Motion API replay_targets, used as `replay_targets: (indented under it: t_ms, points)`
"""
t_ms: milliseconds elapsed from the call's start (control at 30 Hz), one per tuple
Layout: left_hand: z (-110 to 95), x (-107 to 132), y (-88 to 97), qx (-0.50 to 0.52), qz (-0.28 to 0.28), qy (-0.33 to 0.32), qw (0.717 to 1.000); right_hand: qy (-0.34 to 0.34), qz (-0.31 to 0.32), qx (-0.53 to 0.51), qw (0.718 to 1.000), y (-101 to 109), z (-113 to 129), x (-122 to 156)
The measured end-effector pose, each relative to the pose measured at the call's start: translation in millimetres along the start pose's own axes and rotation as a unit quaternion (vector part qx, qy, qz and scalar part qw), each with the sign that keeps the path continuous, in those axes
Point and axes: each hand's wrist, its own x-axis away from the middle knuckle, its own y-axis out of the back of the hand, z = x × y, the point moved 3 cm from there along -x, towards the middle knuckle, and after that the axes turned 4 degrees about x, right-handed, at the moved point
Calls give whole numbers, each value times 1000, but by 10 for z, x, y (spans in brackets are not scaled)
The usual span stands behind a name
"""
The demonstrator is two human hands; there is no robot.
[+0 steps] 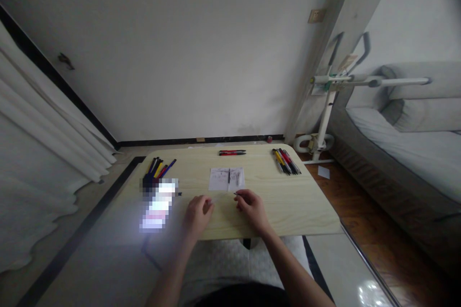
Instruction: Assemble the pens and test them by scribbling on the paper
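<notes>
My right hand is over the near middle of the table, with thumb and index finger pinched on a small dark thin piece, perhaps a pen part; most of it is hidden. My left hand is beside it with curled fingers. Something pale may be at its fingertips, too small to make out. Just beyond both hands lies a white paper with dark marks, and a dark thin strip runs across it. A small dark cap-like piece lies left of my left hand.
Pens lie grouped at the table's back right, and more pens at the left. Red and black pens lie at the far edge. A bright, pixelated phone-like screen is on the left of the wooden table.
</notes>
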Motion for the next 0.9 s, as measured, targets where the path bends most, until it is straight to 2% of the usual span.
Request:
replay_targets:
  t_ms: [167,267,533,700,900]
  points:
    - [71,-66,-26,-1,-47,28,998,2,7,1,1000,6,22,12]
    - [49,-193,-88,-30,-51,22,998,2,6,1,1000,4,31,13]
    - [-114,-510,-275,-93,-34,-11,995,-2,2,-12,1000,-3,16,8]
    - [-181,-556,-359,-112,-12,-21,993,6,5,-23,1000,-1,-9,2]
    - [-242,-566,-433,-80,11,-26,996,10,-1,-12,1000,2,-5,-1]
